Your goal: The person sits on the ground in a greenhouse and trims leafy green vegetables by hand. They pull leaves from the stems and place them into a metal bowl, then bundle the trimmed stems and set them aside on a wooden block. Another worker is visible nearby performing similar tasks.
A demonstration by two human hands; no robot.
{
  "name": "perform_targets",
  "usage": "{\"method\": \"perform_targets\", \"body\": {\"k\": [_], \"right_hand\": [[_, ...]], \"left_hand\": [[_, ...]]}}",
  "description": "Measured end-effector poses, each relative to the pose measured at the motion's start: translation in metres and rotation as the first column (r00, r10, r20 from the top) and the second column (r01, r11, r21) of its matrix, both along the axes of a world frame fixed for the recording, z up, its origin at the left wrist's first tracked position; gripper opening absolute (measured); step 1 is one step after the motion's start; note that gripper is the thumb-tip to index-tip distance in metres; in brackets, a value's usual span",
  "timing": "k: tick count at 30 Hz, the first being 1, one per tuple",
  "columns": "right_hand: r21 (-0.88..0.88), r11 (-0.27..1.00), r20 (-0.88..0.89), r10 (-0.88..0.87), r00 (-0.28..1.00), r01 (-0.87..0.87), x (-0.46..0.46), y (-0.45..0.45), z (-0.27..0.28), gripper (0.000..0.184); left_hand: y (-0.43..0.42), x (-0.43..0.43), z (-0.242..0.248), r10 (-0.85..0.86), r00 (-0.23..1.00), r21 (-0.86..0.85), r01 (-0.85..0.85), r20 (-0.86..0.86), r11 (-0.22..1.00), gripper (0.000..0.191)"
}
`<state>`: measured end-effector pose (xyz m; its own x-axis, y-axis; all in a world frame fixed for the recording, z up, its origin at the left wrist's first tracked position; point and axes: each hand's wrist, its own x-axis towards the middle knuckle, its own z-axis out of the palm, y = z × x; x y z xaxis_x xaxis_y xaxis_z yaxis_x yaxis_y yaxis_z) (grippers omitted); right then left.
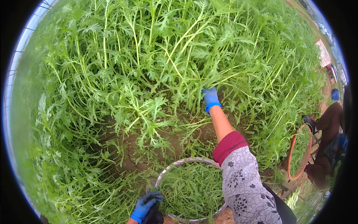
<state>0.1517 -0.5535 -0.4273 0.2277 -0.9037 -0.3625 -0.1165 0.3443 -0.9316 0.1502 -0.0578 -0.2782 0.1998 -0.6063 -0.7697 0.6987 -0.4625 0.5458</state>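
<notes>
My right hand (211,99), in a blue glove, reaches forward to the base of tall green leafy stalks (223,72). Leaves hide its fingertips, so its grip on the stems cannot be made out. A round basket (179,163) with a pale rim stands close in front of me, full of loose cut greens (193,190). Beside the basket's left edge is my left hand (146,205), also gloved in blue, with its fingers bent above a dark knee or cloth (153,216). Whether it touches the rim or holds anything is unclear.
Dense standing plants (70,92) surround the bare soil (165,142). At right, another person's dark-clothed legs (327,140) are next to an orange-rimmed basket (292,156) containing greens. Further back are a blue container (335,94) and a pale sack or box (323,53).
</notes>
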Motion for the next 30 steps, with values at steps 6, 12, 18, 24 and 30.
{"method": "perform_targets", "body": {"k": [6,12,18,24,30], "right_hand": [[0.233,0.941,-0.222,-0.192,0.956,0.243,-0.065,0.010,0.096,0.034],[0.277,0.956,0.704,-0.136,0.697,-0.093,-0.147,0.089,0.236,0.022],[0.366,0.916,0.457,-0.024,0.889,-0.163,-0.021,0.148,0.143,0.019],[0.267,0.904,0.220,-0.395,0.892,0.334,0.040,0.079,0.037,0.027],[0.166,0.963,0.240,-0.250,0.938,0.214,0.045,0.057,0.021,0.023]], "left_hand": [[0.000,0.002,0.001,0.007,1.000,-0.057,-0.007,0.001,0.998,0.037],[-0.002,0.000,0.000,-0.010,0.999,-0.117,0.014,0.036,0.993,0.038],[-0.004,0.003,-0.002,0.003,0.999,-0.141,0.004,0.051,0.990,0.040],[0.005,0.007,-0.002,0.086,0.996,-0.089,-0.086,-0.005,0.992,0.041],[0.017,0.003,-0.009,0.092,0.995,-0.059,-0.095,-0.047,0.994,0.038]]}}
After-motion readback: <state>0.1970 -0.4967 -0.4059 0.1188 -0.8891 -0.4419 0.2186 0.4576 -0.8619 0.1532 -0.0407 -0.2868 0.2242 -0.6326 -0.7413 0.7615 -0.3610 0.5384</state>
